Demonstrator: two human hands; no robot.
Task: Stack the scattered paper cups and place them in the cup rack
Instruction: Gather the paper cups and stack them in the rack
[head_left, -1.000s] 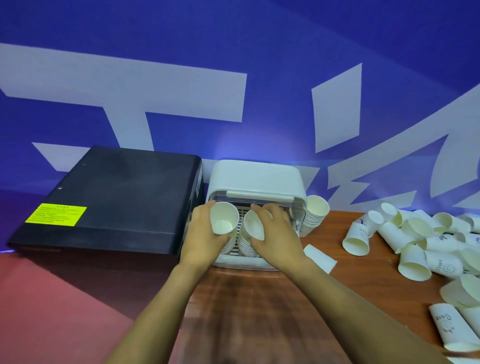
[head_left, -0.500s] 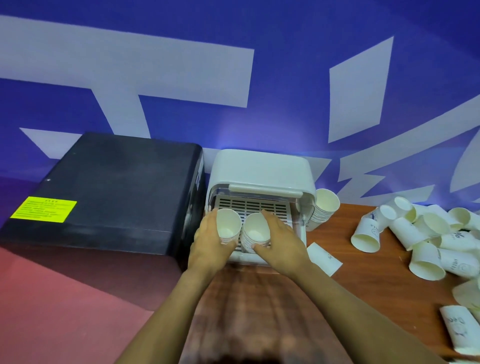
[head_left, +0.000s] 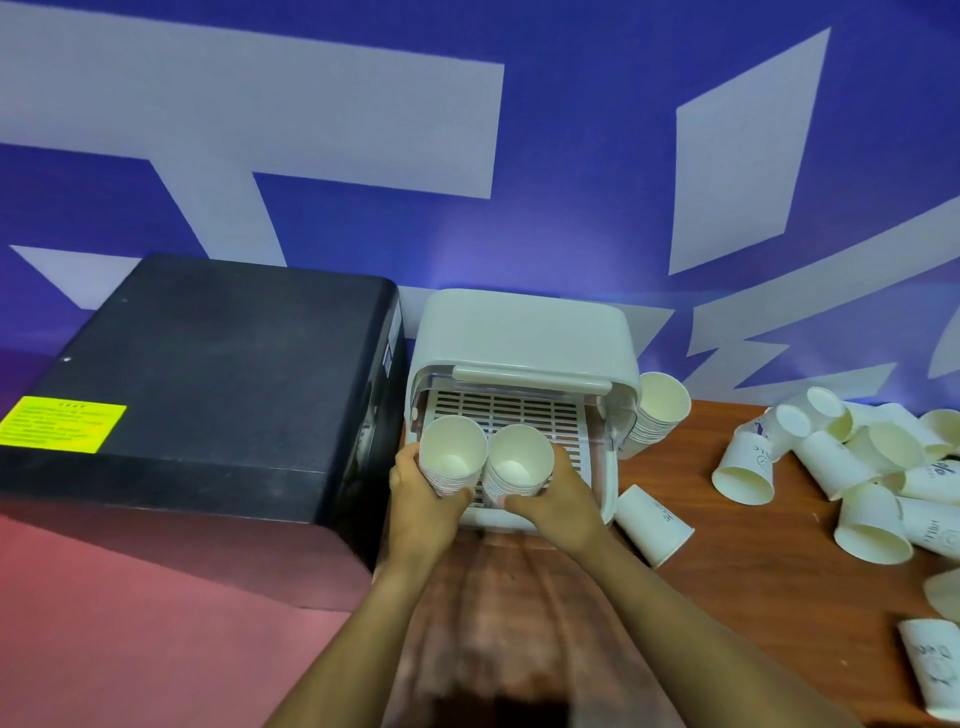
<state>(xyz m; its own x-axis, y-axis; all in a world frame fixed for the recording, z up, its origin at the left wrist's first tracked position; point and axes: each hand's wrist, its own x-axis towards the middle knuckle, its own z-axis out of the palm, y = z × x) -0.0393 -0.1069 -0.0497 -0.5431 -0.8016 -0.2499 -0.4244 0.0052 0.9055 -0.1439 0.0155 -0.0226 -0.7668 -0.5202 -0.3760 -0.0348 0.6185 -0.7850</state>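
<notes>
A white cup rack (head_left: 524, 332) with a raised lid stands at the table's back, its slotted tray open toward me. My left hand (head_left: 421, 499) grips a stack of white paper cups (head_left: 451, 457) at the tray's left front. My right hand (head_left: 561, 501) grips a second stack (head_left: 517, 462) just to its right. Both stacks tilt with their mouths toward me. A third stack (head_left: 657, 410) leans against the rack's right side. Several loose cups (head_left: 852, 457) lie scattered on the right of the table.
A large black box (head_left: 208, 374) with a yellow label sits close against the rack's left side. One cup (head_left: 652, 525) lies on the wooden table (head_left: 753, 561) near the rack's right front corner. A blue and white wall stands behind.
Both hands have drawn the two stacks toward the tray's front, exposing more of the slotted tray. The view has shifted, so the rack sits higher and more to the right.
</notes>
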